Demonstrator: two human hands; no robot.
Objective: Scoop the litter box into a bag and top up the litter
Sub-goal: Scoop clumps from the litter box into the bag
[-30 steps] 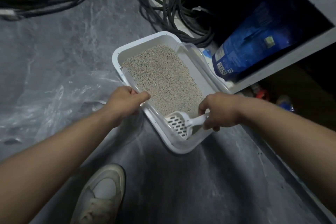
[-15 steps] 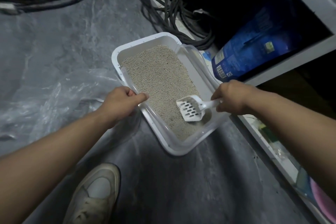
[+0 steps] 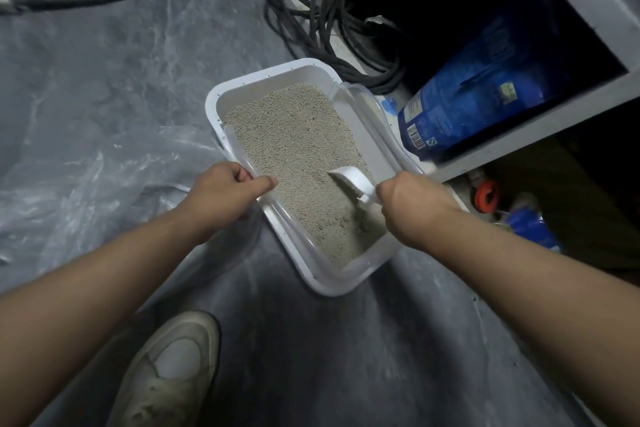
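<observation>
Litter box [image 3: 242, 87] on floor, frame centre, long axis running 11 to 5 o'clock. Left hand [image 3: 221, 198] grips rim at box's 9 o'clock side, thumb over edge. Right hand [image 3: 408, 204] clenched round scoop [image 3: 353, 182] handle; blade dug into litter [image 3: 298, 149] near 4 o'clock side. Clear plastic bag [image 3: 86, 191] lies at 9 o'clock, touching box. Blue litter bag [image 3: 467, 104] at 2 o'clock. Advice: keep box pinned, push blade shallow and level, lift slowly, shake so clean grains sift through, then carry across to bag.
</observation>
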